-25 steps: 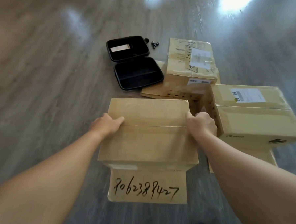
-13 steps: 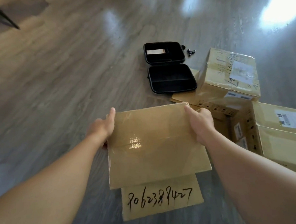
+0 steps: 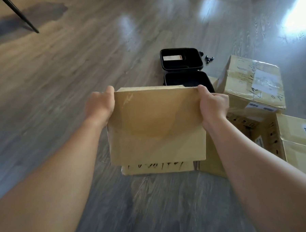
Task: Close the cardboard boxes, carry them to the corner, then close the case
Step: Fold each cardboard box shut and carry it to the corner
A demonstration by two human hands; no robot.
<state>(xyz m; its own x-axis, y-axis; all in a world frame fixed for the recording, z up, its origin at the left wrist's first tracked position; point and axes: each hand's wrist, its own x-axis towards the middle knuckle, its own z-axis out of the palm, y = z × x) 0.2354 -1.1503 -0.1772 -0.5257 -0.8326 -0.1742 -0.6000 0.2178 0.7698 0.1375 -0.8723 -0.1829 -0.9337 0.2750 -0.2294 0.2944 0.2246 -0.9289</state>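
Currently a cardboard box (image 3: 157, 123) is being held up off the floor (image 3: 61, 86), tilted, w/ handwritten digits partly hidden on its lower flap. Left hand (image 3: 99, 105) is being wrapped round the box's far left corner; right hand (image 3: 213, 105) is being curled over the far right corner, so each grip is closed on cardboard. Beyond, an open black case (image 3: 182, 64) is lying on the floor. Two more boxes (image 3: 253, 82) are sitting just right.

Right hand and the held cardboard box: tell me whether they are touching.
Touching. The head view shows the right hand gripping the held cardboard box at its far right corner, fingers curled over the top edge with no gap.
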